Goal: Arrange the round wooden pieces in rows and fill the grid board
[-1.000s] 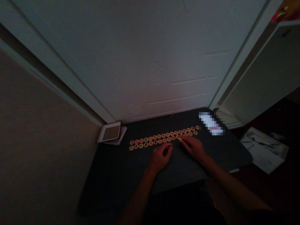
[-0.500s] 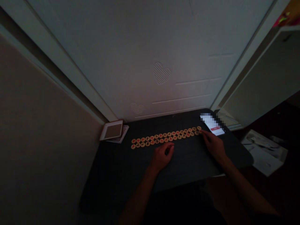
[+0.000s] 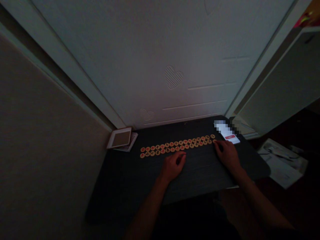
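Two rows of round wooden Chinese chess pieces (image 3: 176, 143), marked in red or dark characters, run across the dark table (image 3: 195, 176). At the right end of the nearer row, my right hand (image 3: 228, 154) pinches a chess piece (image 3: 214, 141) between thumb and fingertips, low against the tabletop. My left hand (image 3: 173, 165) rests just in front of the rows, near their middle. Its fingers curl in to the thumb around a dark hollow, and no piece shows in it.
A lit phone (image 3: 228, 132) lies behind my right hand. Stacked flat frame-like boxes (image 3: 121, 138) sit at the table's back left corner. A white door panel (image 3: 162, 93) rises behind the table. Low on the right stands a white box (image 3: 282, 163) with things in it.
My right fingertips have shifted slightly right, and the piece at the end of the nearer row shows more clearly. My left hand has stayed put.
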Tool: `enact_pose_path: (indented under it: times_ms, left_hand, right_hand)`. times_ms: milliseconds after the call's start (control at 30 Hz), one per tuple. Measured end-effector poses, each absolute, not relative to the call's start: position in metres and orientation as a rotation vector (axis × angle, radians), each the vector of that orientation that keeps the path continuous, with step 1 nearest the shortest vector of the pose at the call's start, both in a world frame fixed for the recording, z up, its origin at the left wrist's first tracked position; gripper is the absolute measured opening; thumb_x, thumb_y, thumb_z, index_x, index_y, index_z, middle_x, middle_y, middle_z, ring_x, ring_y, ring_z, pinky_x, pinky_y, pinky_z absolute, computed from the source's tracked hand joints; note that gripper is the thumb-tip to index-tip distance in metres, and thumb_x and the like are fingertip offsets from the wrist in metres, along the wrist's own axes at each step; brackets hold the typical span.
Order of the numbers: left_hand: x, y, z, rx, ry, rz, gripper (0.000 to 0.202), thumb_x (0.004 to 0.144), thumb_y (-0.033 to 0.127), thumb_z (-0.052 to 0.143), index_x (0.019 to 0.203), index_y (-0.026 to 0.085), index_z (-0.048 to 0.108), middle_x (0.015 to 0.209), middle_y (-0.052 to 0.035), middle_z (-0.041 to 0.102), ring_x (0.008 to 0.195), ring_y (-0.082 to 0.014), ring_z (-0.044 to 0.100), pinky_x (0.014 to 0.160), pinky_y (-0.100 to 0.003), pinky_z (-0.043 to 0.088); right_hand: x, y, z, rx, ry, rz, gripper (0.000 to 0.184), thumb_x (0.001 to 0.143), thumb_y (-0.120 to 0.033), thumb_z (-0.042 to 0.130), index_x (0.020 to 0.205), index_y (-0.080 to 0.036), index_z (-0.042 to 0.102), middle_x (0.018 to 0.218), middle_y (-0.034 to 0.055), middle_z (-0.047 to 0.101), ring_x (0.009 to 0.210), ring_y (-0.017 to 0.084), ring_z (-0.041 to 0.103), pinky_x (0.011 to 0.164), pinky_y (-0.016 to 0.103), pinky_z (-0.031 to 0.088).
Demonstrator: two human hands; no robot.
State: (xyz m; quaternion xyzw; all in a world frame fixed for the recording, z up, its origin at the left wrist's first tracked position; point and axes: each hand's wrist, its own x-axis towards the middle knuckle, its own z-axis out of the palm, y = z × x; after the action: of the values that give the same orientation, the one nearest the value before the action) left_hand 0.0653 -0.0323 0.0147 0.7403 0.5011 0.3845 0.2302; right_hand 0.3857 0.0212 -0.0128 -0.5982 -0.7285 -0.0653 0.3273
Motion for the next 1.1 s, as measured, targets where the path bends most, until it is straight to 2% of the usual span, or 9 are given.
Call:
enact_pose_path:
  times_ms: [333, 600, 833, 1100]
  left_hand:
    - [0.0656, -0.0320, 0.0143, 2.044, 1.401, 1.054, 0.022, 0.096, 0.033, 0.057, 0.114, 0.025, 0.067, 0.084, 0.0001, 0.077, 0.073, -0.0143, 0.073, 0.069, -0.024, 0.059]
    - [0.0650, -0.0312, 0.0149, 2.055, 1.392, 1.057, 0.021, 0.096, 0.032, 0.057, 0.113, 0.025, 0.068, 0.084, 0.0004, 0.077, 0.074, -0.0141, 0.074, 0.068, -0.023, 0.059]
    - [0.0655, -0.0317, 0.0174, 2.068, 1.409, 1.037, 0.021, 0.095, 0.033, 0.057, 0.112, 0.026, 0.068, 0.080, 0.0012, 0.077, 0.071, -0.0141, 0.073, 0.068, -0.023, 0.058]
    - [0.0652, -0.0316, 0.0163, 2.060, 1.412, 1.038, 0.020, 0.095, 0.033, 0.057, 0.111, 0.025, 0.068, 0.080, 0.0009, 0.077, 0.071, -0.0142, 0.073, 0.067, -0.023, 0.058]
  right_hand:
    - [0.3854, 0.0217, -0.0160, -1.514, -1.890, -0.124, 0.030, 0.097, -0.039, 0.052, 0.115, -0.020, 0.067, 0.113, 0.0145, 0.068, 0.105, 0.031, 0.063, 0.093, 0.050, 0.053]
    - [0.3833, 0.0270, -0.0134, -1.433, -2.011, -0.057, 0.041, 0.097, -0.033, 0.047, 0.135, -0.018, 0.056, 0.136, 0.0149, 0.062, 0.123, 0.031, 0.059, 0.101, 0.053, 0.050]
    - [0.3797, 0.0257, -0.0076, -1.438, -2.045, -0.044, 0.042, 0.098, -0.031, 0.045, 0.137, -0.020, 0.055, 0.136, 0.0126, 0.063, 0.120, 0.030, 0.062, 0.102, 0.054, 0.050]
    - [0.3820, 0.0201, -0.0101, -1.478, -1.939, -0.079, 0.030, 0.096, -0.029, 0.048, 0.120, -0.020, 0.063, 0.116, 0.0129, 0.070, 0.108, 0.030, 0.064, 0.098, 0.049, 0.052]
